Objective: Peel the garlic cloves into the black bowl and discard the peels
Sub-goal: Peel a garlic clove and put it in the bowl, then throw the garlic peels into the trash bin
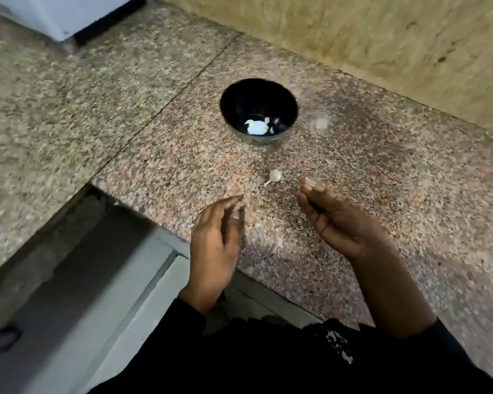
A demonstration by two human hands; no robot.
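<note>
Garlic clove (pixel 274 176) unpeeled on granite counter (pixel 382 177), just beyond and between both hands, untouched. Left hand (pixel 215 237) loose, holding nothing; right hand (pixel 329 216) curled, contents impossible to tell. Black bowl (pixel 236 95) farther back, peeled cloves (pixel 258 127) inside

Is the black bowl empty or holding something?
Not empty: the black bowl stands upright with pale garlic pieces on its bottom; how many, cannot tell.

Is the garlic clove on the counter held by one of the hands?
No, the garlic clove lies alone on the counter, between the bowl and the hands, and neither hand touches it.
</note>
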